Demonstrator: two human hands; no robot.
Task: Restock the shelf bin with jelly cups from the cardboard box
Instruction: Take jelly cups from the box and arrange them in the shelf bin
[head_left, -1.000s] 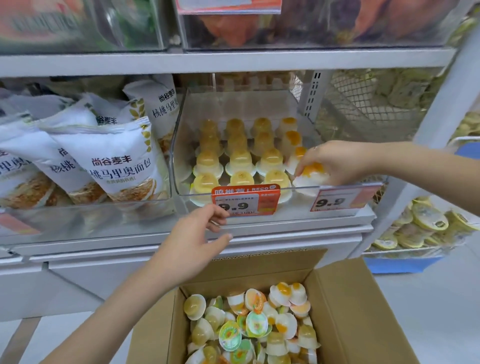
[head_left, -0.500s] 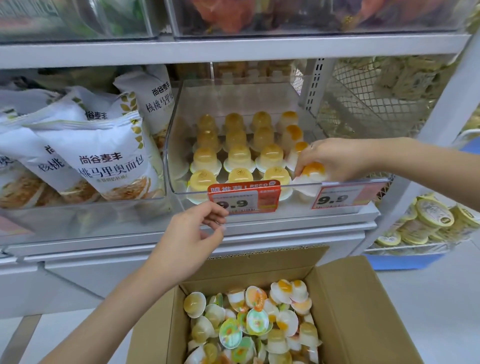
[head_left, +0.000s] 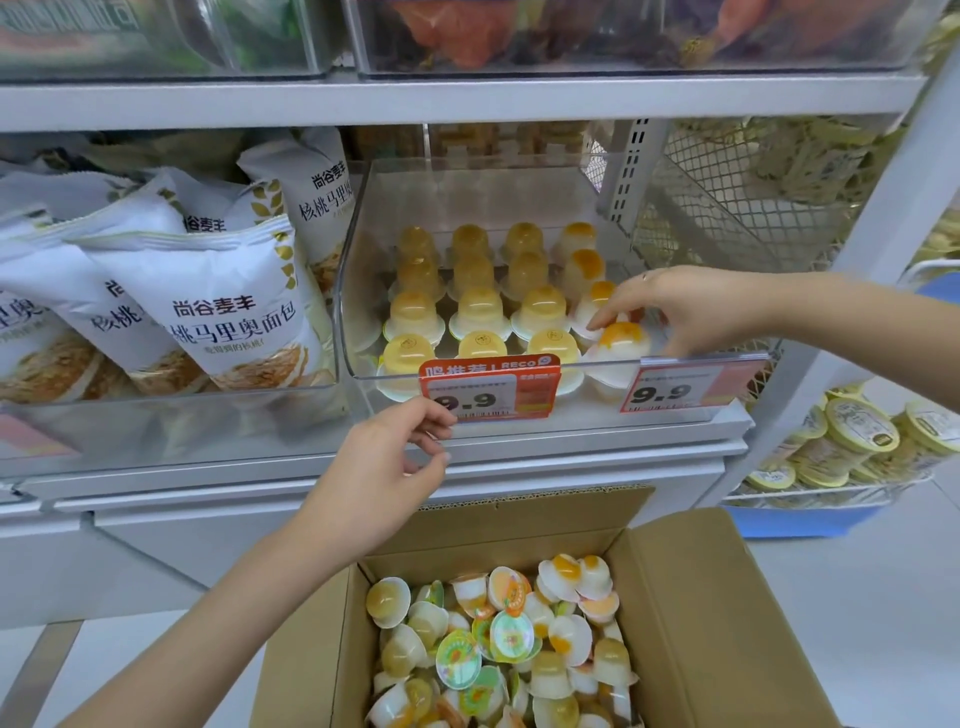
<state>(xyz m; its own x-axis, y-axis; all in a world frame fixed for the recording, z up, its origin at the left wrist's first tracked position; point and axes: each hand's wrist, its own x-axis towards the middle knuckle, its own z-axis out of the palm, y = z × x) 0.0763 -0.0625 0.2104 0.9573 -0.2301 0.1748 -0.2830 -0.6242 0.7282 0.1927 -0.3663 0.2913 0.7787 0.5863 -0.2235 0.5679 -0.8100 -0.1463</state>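
A clear shelf bin (head_left: 347, 291) holds rows of yellow jelly cups (head_left: 480, 312) standing dome-up. At its front right corner stands an orange-topped jelly cup (head_left: 622, 340). My right hand (head_left: 691, 306) hovers just over that cup, thumb and fingers spread to either side of it. My left hand (head_left: 384, 467) is loosely curled below the bin's front, fingertips touching the lower edge of the red price tag (head_left: 491, 387), holding nothing. Below the shelf an open cardboard box (head_left: 727, 623) holds a loose heap of jelly cups (head_left: 498, 639).
White bread bags (head_left: 228, 312) fill the bin on the left. A second price tag (head_left: 675, 389) hangs at the bin's right front. A wire mesh divider (head_left: 727, 208) stands right of the bin. Yellow-lidded tubs (head_left: 852, 441) fill a low basket at far right.
My right hand set the orange-topped cup down at the bin's front right and opened its fingers off it. My left hand stayed at the bin's front edge.
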